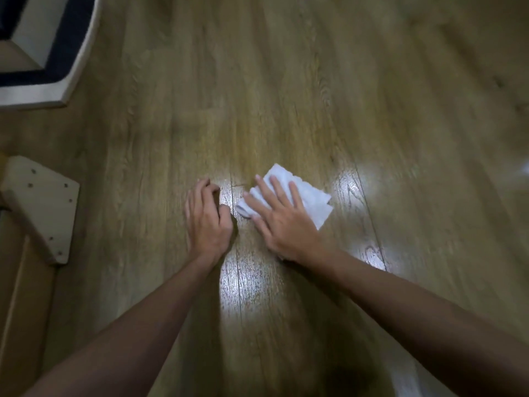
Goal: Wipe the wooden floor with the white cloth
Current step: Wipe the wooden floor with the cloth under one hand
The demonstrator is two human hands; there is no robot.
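- A wooden floor [286, 81] of long planks fills the view, the plank seams running away from the person; bright glare (reflected light) is seen between the forearms and to the right of the hands.
- A rug [43, 67] with a dark band and pale border lies at the upper left corner.
- A pale board [43, 204] with small holes is seen at the left edge, resting on the floor.
- The white cloth [303, 196] lies flat on the floor near the middle, folded into a rough rectangle, its long axis running from lower left to upper right.
- The right hand [283, 222] is laid on the cloth, fingers straight and spread, pressing it down.
- The left hand [207, 219] is set just beside the cloth, fingers curled and holding nothing, fingertips on the floor.
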